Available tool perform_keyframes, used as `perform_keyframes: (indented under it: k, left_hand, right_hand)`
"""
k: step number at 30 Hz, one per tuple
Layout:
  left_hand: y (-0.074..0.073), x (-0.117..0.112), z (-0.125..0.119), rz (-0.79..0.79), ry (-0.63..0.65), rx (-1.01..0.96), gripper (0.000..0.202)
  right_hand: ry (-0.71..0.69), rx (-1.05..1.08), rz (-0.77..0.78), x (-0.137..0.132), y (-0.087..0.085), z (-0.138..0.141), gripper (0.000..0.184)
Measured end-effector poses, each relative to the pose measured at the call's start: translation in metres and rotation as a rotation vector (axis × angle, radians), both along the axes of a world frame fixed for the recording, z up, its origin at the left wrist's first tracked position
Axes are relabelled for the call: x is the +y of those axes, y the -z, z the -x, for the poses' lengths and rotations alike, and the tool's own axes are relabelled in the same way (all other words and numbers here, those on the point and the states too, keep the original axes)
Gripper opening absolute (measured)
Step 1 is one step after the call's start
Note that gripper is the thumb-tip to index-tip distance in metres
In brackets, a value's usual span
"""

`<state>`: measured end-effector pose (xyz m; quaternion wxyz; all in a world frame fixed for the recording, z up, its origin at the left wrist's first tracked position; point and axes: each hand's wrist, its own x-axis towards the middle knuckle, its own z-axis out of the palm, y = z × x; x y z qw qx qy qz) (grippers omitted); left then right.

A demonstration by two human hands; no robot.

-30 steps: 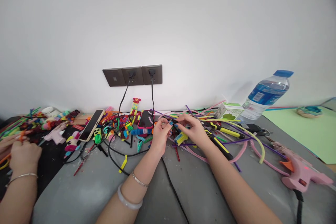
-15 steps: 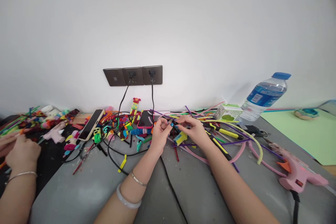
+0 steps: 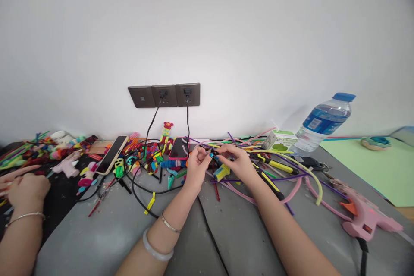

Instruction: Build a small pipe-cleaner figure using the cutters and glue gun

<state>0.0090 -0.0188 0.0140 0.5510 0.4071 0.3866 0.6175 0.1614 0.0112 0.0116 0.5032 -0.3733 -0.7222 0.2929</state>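
My left hand (image 3: 197, 168) and my right hand (image 3: 238, 163) meet at the centre, fingertips almost touching. Between them is a small black piece (image 3: 214, 152), pinched by both hands; its kind is too small to make out. Just below the right fingers lies a yellow and blue fuzzy figure (image 3: 221, 172), partly covered by the hand. A blue fuzzy roll (image 3: 170, 163) rests to the left of my left hand. Pink, purple and yellow pipe cleaners (image 3: 293, 189) spread out beyond and to the right of my right hand.
A pink glue gun (image 3: 362, 220) lies at right, below a leaning water bottle (image 3: 326, 120) and a green-white box (image 3: 280, 141). Black cables run from wall sockets (image 3: 164, 95) across the table. Left are a phone (image 3: 112, 155), small fuzzy figures (image 3: 119, 167) and another person's hands (image 3: 29, 189).
My hands stay together at the same place, with only slight finger movement around the black piece. At left, the other person's hands have shifted a little. The view has tilted slightly.
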Motion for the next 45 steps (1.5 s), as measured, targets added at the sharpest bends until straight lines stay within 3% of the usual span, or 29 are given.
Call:
perform_keyframes:
  k: [6,15,45]
  left_hand:
    - [-0.0013,0.001,0.0005,0.05,-0.063,0.004,0.027]
    - [0.0006,0.0021,0.0001,0.02,-0.026,0.047,0.018]
    - [0.001,0.0041,0.0016,0.131,-0.024,-0.028,0.026]
  right_hand:
    - [-0.018,0.007,0.028,-0.0022,-0.0042,0.0009,0.015]
    - [-0.01,-0.054,-0.03,-0.0026,-0.0044,0.0021,0.005]
    - [0.013,-0.105,-0.061,-0.0051,-0.0065,0.0037,0.01]
